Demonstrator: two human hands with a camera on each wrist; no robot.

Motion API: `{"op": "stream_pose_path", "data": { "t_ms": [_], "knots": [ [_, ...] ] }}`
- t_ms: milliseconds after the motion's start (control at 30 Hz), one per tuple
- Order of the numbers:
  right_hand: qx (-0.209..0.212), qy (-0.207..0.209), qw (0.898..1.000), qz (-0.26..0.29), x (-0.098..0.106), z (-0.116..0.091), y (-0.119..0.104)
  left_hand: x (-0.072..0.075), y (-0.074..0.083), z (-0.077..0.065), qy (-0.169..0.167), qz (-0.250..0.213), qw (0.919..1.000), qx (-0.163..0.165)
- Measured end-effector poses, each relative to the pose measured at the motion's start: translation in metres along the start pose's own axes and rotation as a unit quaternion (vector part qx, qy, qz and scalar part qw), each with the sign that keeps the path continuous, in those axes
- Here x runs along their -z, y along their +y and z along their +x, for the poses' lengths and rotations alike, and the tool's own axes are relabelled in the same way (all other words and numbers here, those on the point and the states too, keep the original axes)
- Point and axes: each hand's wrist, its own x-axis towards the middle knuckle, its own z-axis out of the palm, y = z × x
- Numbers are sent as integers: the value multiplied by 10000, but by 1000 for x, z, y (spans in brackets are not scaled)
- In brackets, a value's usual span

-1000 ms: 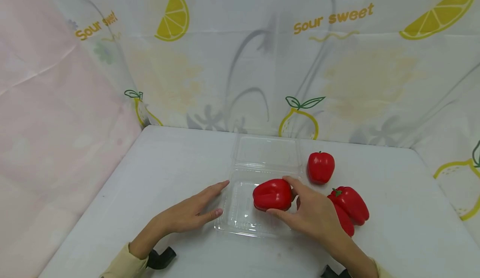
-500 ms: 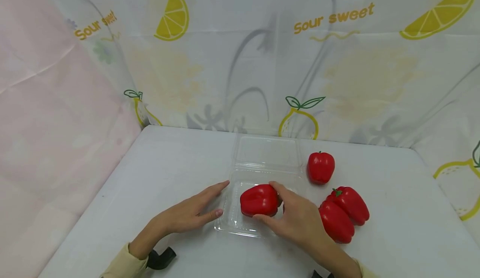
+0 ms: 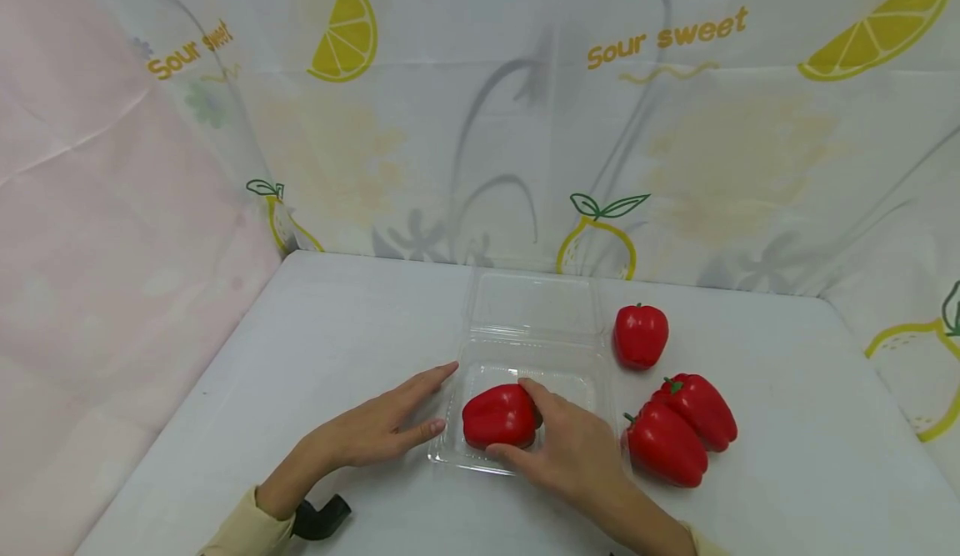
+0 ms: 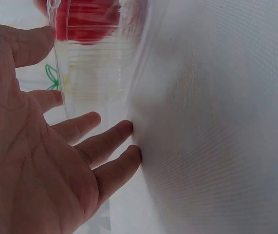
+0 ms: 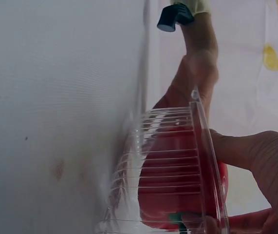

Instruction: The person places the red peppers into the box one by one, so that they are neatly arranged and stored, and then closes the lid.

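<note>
A clear plastic clamshell container (image 3: 450, 460) lies opened out on the white table, its lid (image 3: 534, 302) folded back. Inside the front left of its base is a red bell pepper (image 3: 495, 416) on its side. My right hand (image 3: 577, 452) grips this pepper from the right, thumb in front and fingers behind. Through the ribbed wall in the right wrist view, the pepper (image 5: 170, 170) shows a green stem. My left hand (image 3: 375, 427) is at the container's left side with fingers spread and fairly straight. In the left wrist view, its thumb and fingertips are against or close to the clear wall (image 4: 92, 68).
Right of the container, one red bell pepper (image 3: 641, 337) stands upright. Nearer, a second pepper (image 3: 665, 448) leans against a third (image 3: 701, 410). A printed cloth (image 3: 480, 122) hangs behind the table (image 3: 352, 314). A black fitting (image 3: 322, 517) sits by the left wrist.
My right hand has moved left and toward the front with the gripped pepper, into the container's front left. The pepper nearest the container now shows fully. The left hand has stayed put.
</note>
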Motion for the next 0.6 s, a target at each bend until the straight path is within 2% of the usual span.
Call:
{"op": "stream_pose_path", "data": {
  "t_ms": [333,600],
  "knots": [
    [111,93,9999,36,-10,1,0,0,1,0,-6,18,10000,50],
    [168,-50,9997,172,-9,3,-1,0,2,0,2,11,10000,47]
  ]
}}
